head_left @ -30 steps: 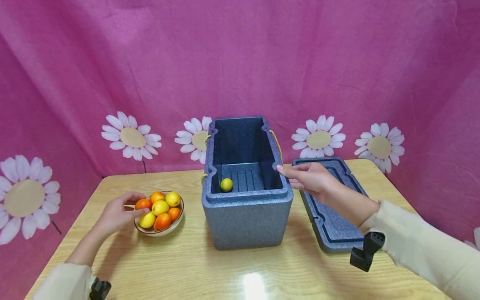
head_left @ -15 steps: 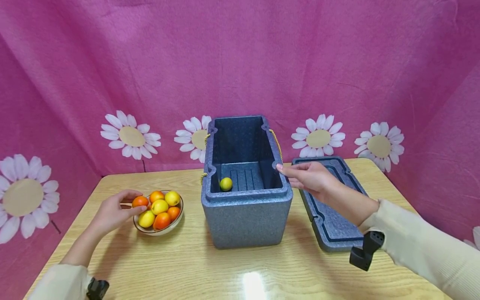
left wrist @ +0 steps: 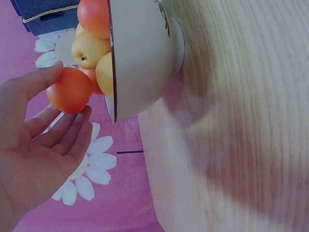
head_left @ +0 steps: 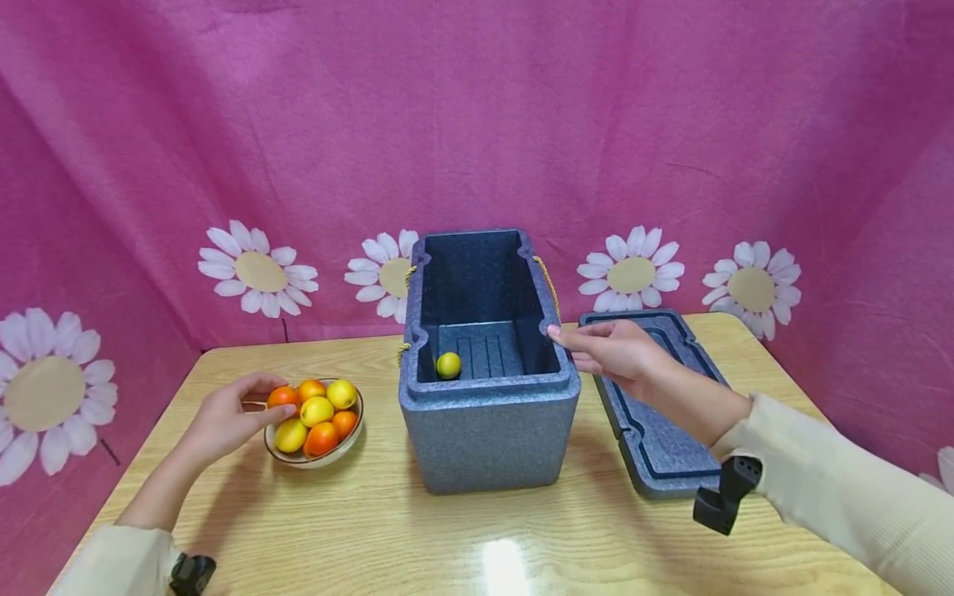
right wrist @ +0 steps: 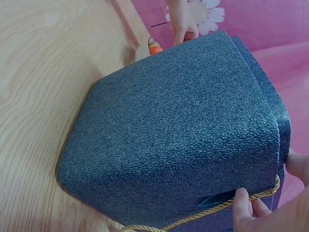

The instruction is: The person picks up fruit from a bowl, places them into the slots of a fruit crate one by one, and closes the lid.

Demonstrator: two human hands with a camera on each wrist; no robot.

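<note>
My left hand (head_left: 231, 415) is at the left side of a bowl (left wrist: 145, 58), holding an orange (left wrist: 70, 90) between thumb and fingertips, at the rim. Yellow lemons (head_left: 316, 411) and more oranges (head_left: 323, 439) fill the bowl. To the right stands a tall grey foam cooler box (head_left: 492, 447), open at the top, with one yellow lemon (head_left: 449, 365) on its floor. My right hand (head_left: 619, 352) grips the box's right wall, thumb over the rim. In the right wrist view, its fingers (right wrist: 243, 205) lie against the outer side by a yellow rope (right wrist: 203, 212).
The box's grey lid (head_left: 663, 422) lies on the wooden table (head_left: 358, 530) to the right, below my right forearm. A pink curtain (head_left: 477, 116) with white daisies hangs behind the table.
The left thumb and fingers have come round the orange, which has shifted slightly at the bowl's left edge. My right hand keeps its place on the box rim.
</note>
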